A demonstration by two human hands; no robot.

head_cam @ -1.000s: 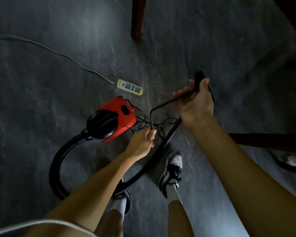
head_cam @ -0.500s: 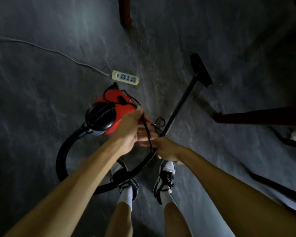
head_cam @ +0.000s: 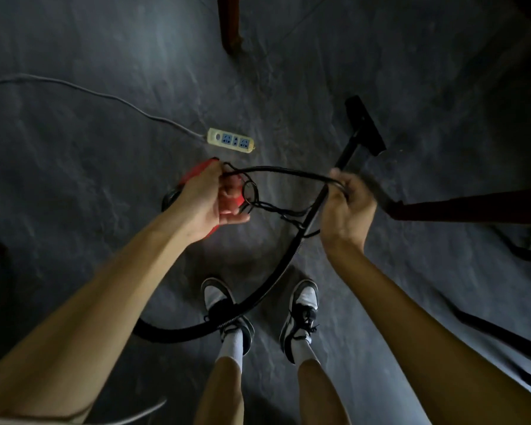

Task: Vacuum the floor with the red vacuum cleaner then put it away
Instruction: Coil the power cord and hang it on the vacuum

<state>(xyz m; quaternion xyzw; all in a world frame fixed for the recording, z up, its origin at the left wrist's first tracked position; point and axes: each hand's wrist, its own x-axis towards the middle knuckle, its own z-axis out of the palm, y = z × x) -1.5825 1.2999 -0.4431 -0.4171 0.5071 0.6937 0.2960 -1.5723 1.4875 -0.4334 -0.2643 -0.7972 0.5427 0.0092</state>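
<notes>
The red vacuum cleaner stands on the dark floor, mostly hidden behind my left hand. Its black power cord stretches taut between my two hands, with loops hanging near the left one. My left hand is closed on the gathered loops. My right hand is closed on the cord's other end, above the wand. The black hose curves past my feet, and the wand runs up to the floor nozzle.
A pale power strip with a grey cable lies just beyond the vacuum. A wooden furniture leg stands at top centre, another dark wooden bar at the right. More dark cables cross the floor at lower right.
My hands, close together half a second ago, have spread apart and drawn a length of cord between them. The left hand has risen over the vacuum body.
</notes>
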